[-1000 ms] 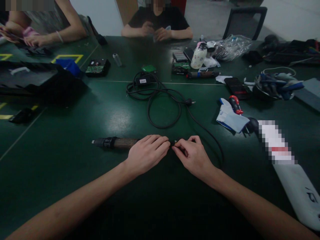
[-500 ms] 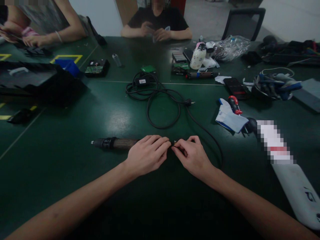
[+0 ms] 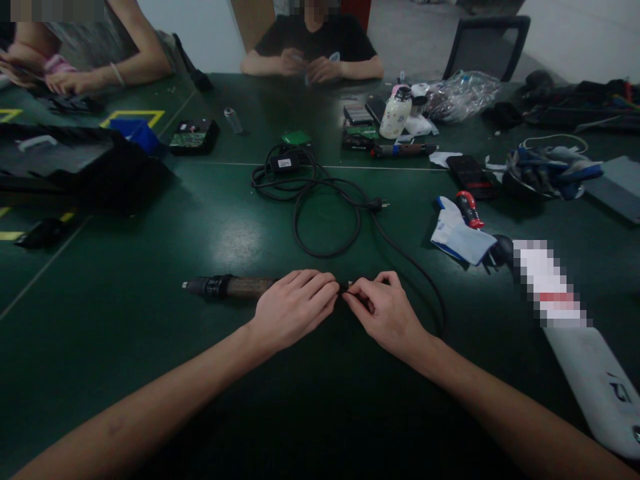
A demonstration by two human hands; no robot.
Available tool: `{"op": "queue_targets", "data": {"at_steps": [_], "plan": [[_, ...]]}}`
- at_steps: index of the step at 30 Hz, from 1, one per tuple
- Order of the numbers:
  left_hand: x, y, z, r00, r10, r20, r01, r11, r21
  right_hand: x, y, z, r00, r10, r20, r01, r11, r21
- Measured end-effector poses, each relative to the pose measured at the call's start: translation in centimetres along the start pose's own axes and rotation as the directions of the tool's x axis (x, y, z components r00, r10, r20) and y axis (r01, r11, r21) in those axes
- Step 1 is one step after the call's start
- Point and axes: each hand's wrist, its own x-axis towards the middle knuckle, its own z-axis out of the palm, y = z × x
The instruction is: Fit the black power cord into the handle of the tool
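Observation:
A dark cylindrical tool [image 3: 250,287] with a brownish barrel and a metal tip lies level on the green table, its tip to the left. Wrapped over its right part is my left hand [image 3: 297,307], fingers together. Just right of it, my right hand [image 3: 385,307] pinches a small dark piece with a bit of metal at the tool's right end; the fingers hide most of it. A black cable [image 3: 415,257] runs from a coil behind and curves down to near my right hand.
Beyond the coil sit an adapter [image 3: 284,163] and a green board [image 3: 296,138]. A glove [image 3: 461,237], red screwdriver [image 3: 469,208] and white device [image 3: 590,380] lie right. A black case [image 3: 60,167] stands left. Two people sit across the table.
The fingers of my left hand have shifted very slightly over the tool's right end. My right hand holds the same place.

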Motion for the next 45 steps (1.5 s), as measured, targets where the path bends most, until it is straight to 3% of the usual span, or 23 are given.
{"op": "queue_targets", "data": {"at_steps": [45], "plan": [[-0.18,-0.01,-0.01,1.000,-0.007,0.023,0.007,1.000,-0.016,-0.01,-0.12,0.00,1.000,-0.006,-0.010,0.006,1.000,-0.004]]}}
